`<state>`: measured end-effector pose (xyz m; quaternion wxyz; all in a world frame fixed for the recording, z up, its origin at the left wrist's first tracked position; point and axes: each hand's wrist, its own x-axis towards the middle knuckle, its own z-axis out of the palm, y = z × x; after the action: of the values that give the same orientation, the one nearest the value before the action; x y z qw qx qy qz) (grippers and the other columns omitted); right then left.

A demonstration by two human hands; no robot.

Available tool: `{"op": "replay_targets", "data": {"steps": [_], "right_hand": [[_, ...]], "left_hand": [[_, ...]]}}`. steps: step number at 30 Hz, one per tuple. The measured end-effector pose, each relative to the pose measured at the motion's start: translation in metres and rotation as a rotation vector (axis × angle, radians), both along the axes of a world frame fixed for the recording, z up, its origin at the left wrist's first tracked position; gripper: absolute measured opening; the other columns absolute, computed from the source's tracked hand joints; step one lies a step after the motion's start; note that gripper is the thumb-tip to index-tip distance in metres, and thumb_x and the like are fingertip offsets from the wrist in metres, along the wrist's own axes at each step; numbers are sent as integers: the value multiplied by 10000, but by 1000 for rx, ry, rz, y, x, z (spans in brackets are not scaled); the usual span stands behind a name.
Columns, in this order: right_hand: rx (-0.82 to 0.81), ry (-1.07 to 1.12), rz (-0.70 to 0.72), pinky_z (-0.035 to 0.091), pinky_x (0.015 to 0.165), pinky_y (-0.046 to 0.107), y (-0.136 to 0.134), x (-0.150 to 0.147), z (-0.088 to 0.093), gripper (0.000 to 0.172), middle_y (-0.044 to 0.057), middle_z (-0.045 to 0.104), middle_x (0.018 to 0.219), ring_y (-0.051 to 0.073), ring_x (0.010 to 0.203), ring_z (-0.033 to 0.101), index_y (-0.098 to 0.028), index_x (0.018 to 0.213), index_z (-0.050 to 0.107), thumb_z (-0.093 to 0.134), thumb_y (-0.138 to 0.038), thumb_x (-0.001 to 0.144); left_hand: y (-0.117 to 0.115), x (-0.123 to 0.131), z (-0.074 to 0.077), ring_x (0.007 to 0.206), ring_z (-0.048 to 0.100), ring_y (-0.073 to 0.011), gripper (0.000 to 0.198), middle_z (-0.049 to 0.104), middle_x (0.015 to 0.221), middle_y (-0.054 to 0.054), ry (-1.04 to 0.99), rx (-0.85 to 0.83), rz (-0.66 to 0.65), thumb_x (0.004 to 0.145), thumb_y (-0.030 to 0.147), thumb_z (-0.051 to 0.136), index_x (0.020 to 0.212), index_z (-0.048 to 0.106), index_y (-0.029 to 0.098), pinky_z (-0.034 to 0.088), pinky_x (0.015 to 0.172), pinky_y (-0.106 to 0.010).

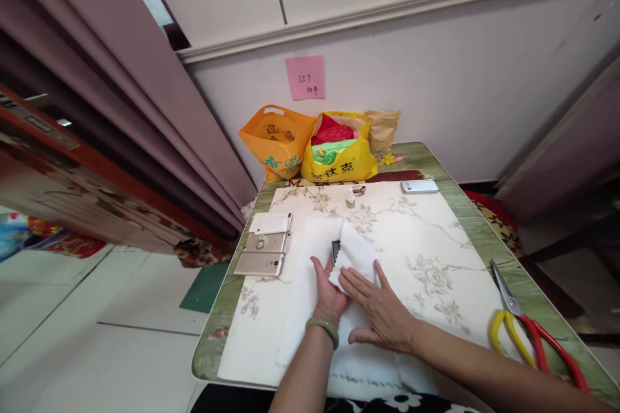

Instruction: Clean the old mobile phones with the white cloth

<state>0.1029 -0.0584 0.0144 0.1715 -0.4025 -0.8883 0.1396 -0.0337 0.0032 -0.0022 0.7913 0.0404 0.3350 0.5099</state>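
My left hand (330, 297), with a green bangle at its wrist, is turned palm up and cradles what looks like a dark phone (335, 248); only a corner of it shows. A white cloth (357, 255) with a zigzag edge covers the rest of it and hides most of my left fingers. Flat on top of that cloth lies my right hand (380, 313), its fingers stretched and its thumb spread. A larger white cloth (310, 316) is spread on the table under both hands.
Three phones (261, 244) lie at the left, another phone (419, 186) at the back right. A small bottle (350, 199) stands mid-table. Scissors (513, 310) lie by the right edge. An orange bag (278, 142), a yellow bag (339, 168) and a brown pouch (382, 131) stand against the wall.
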Motion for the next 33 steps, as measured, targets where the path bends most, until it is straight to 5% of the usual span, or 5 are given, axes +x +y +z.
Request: {"op": "replay_targets", "data": {"steps": [10,17,23,29,33], "right_hand": [[-39,-40,-235,-94,1094,613,74,-18,-6,760,104,273,1525,302,1390,268,-218,1504,183,322,-658,899],[-50,35,-90,-121,1075,643,19,-10,6,818,135,299,1511,327,1388,269,-197,1504,179,402,-666,871],[-72,296,-249,-3,1132,588,30,1,26,418,22,565,1334,221,1312,427,-329,1332,505,249,-389,1008],[-58,86,-524,76,1141,548,85,-37,12,587,146,304,1510,271,1423,189,-108,1428,379,283,-470,977],[-38,-10,-390,-64,1132,555,72,-69,4,651,84,211,1551,272,1442,84,-184,1478,290,231,-573,959]], "left_hand": [[1,2,-2,1237,513,-271,641,589,1296,-87,-94,143,-21,791,720,435,1182,612,244,434,1022,-418],[-4,-3,-5,1142,581,-311,724,650,1177,-146,-97,-16,1,761,740,457,1166,625,163,450,985,-472],[-2,-6,-7,1153,577,-302,700,622,1248,-134,-157,41,-21,811,693,438,1293,550,197,401,1022,-482],[0,-6,-11,1274,468,-326,702,553,1347,-116,-174,18,-32,817,700,411,1320,530,225,344,1060,-520],[-5,-9,-20,1356,372,-254,614,456,1445,-51,-147,88,61,876,651,332,1354,487,299,298,1114,-453]]}}
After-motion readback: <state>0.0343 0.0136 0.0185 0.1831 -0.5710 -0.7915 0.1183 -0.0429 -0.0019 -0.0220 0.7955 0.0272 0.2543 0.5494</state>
